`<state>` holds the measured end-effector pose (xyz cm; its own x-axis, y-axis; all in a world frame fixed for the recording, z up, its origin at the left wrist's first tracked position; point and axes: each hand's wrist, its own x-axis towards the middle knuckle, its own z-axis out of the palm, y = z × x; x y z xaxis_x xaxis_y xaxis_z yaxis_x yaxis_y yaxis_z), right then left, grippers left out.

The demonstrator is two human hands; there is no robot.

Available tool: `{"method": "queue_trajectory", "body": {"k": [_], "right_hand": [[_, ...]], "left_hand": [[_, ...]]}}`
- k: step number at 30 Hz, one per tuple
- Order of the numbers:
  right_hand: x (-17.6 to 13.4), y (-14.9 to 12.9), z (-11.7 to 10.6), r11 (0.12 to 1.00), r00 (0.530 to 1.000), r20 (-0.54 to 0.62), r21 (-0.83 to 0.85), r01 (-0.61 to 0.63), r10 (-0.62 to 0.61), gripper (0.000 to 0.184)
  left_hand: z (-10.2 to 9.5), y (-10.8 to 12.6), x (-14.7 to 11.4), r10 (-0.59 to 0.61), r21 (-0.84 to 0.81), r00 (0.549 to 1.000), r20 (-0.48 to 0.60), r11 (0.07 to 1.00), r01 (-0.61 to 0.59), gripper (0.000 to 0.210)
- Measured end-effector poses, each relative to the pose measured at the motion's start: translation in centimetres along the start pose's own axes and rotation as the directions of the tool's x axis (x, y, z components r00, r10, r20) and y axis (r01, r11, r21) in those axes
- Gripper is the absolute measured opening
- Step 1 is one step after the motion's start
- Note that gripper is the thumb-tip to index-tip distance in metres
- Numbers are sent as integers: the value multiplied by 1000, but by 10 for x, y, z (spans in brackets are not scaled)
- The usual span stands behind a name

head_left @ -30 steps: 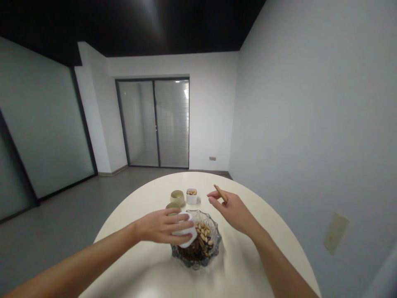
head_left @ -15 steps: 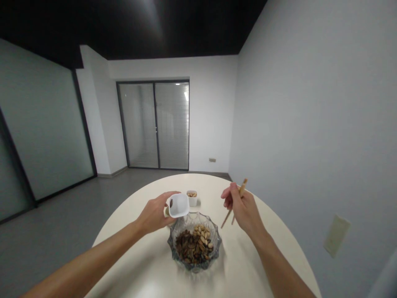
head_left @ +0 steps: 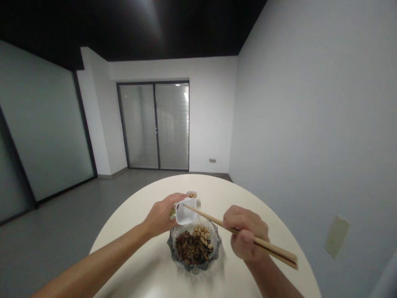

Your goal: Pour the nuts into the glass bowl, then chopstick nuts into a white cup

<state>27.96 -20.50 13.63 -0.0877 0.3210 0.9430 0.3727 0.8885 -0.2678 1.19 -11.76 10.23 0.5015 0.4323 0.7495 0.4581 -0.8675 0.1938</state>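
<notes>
My left hand (head_left: 163,213) is closed round a small white cup (head_left: 186,213), tipped so that its mouth faces me above the rear rim of a glass bowl (head_left: 194,268). A small dark piece shows inside the cup near its upper left. My right hand (head_left: 248,234) grips a pair of wooden chopsticks (head_left: 207,216), held nearly level, and their tips reach into the cup's mouth. Dark, long seeds (head_left: 190,248) fill the left and front of the bowl. Pale nuts (head_left: 202,234) lie at its back right.
A second white cup (head_left: 192,193) with pale nuts stands behind the held cup, partly hidden. Something greenish (head_left: 173,213) shows beside my left fingers. All this is on a round cream table (head_left: 248,198), with a wall (head_left: 294,124) to the right.
My right hand has turned and swung the chopsticks from pointing down beside the bowl to pointing left into the cup. The cup has moved slightly right and lower, tilting more.
</notes>
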Motion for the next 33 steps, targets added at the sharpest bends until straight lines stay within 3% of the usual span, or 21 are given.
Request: {"method": "queue_trajectory", "body": {"k": [3,6,11,14,18,23,28,33], "right_hand": [[3,-3,3,988,987,46,-3,154,-154,66],[8,-6,6,974,967,141,-41,222,-214,65],[10,-4,12,940,942,20,75,332,-334,52],[10,-2,13,939,942,4,74,334,-336,49],[12,1,12,931,923,125,47,362,-365,50],[10,5,13,924,929,36,120,362,-369,52],[8,6,16,933,933,84,125,338,-349,54],[8,6,19,909,929,-46,194,369,-368,53]], "left_hand": [[3,2,2,86,14,996,-1,996,-86,51],[5,2,3,163,38,987,4,986,-163,52],[5,-2,5,281,81,960,7,956,-280,46],[2,-5,5,324,122,946,32,938,-325,40],[-3,-7,5,435,203,898,58,876,-438,33],[-12,-9,5,543,309,830,126,774,-553,28],[-19,-11,4,538,346,819,198,744,-572,28],[-21,-20,-2,521,375,823,229,733,-568,33]]}}
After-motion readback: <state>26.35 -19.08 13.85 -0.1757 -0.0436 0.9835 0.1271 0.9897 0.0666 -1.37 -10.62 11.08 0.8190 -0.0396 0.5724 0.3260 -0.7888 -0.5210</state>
